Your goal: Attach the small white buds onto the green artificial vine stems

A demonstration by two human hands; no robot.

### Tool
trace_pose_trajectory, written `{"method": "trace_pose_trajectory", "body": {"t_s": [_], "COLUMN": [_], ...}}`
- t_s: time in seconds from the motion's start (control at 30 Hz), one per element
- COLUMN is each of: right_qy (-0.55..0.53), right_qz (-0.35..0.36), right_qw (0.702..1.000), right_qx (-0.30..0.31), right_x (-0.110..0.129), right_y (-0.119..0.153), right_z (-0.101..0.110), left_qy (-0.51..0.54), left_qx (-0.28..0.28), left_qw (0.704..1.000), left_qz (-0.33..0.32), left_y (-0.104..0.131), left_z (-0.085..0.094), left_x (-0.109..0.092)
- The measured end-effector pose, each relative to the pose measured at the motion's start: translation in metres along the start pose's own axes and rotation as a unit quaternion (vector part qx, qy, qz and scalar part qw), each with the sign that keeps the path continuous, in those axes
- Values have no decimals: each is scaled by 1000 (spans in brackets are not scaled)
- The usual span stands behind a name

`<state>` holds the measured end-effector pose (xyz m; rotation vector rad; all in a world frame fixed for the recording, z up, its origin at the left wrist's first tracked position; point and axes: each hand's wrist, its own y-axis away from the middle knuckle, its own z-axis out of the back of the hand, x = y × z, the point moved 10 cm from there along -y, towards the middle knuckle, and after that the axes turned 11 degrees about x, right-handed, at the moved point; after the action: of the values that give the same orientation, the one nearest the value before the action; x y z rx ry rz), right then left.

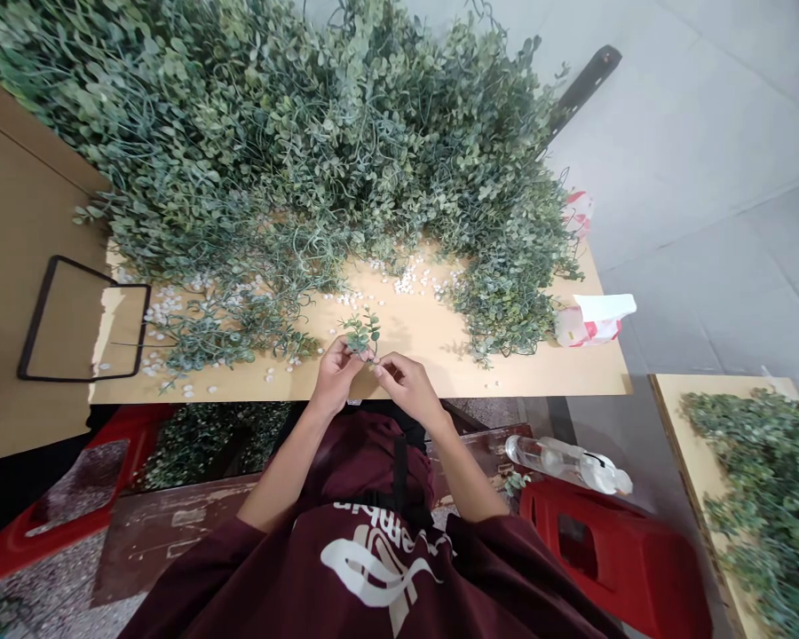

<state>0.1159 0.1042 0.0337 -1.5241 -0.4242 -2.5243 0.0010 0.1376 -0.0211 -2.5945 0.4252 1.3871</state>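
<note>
Over the front edge of the table, my left hand (pixel 336 374) pinches a small artificial leaf sprig (pixel 361 333), its green leaves standing up above the fingers. My right hand (pixel 403 380) meets it at the lower stem, thumb and forefinger closed there; whatever tiny part lies between those fingertips is hidden. Small white pieces (pixel 409 277) lie scattered on the table just beyond the hands. To the left of my left hand rests a loose bunch of sprigs (pixel 217 333) among more white pieces.
A big heap of artificial greenery (pixel 346 133) covers the back of the table (pixel 399 342). At right stands a tissue pack (pixel 592 321); at left, a black wire frame (pixel 83 379). A red stool (pixel 632 559) and a plastic bottle (pixel 559 460) are below right.
</note>
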Motion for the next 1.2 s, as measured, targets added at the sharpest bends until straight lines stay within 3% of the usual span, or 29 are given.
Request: {"method": "trace_pose_trajectory", "body": {"t_s": [0.3,0.43,0.57,0.73,0.83,1.03,1.2], "right_qy": [-30,-40,-17,-32,-64,-131,-205], "right_qz": [8,34,30,27,22,13,12], "right_qw": [999,999,999,999,996,988,972], "right_qx": [-8,-2,5,28,54,85,114], "right_x": [-8,-1,0,-5,-11,-17,-18], "right_y": [-1,-1,-2,-1,-1,-2,0], "right_z": [6,9,14,13,8,-5,-9], "left_qy": [2,-91,-223,-362,-368,-325,-320], "left_qx": [43,82,152,226,239,229,271], "left_qw": [999,992,961,904,898,917,907], "left_qz": [-17,18,51,39,31,30,36], "left_y": [-2,0,3,8,10,11,12], "left_z": [-10,-20,-34,-49,-51,-48,-53], "left_x": [-4,-5,-4,-3,0,2,1]}}
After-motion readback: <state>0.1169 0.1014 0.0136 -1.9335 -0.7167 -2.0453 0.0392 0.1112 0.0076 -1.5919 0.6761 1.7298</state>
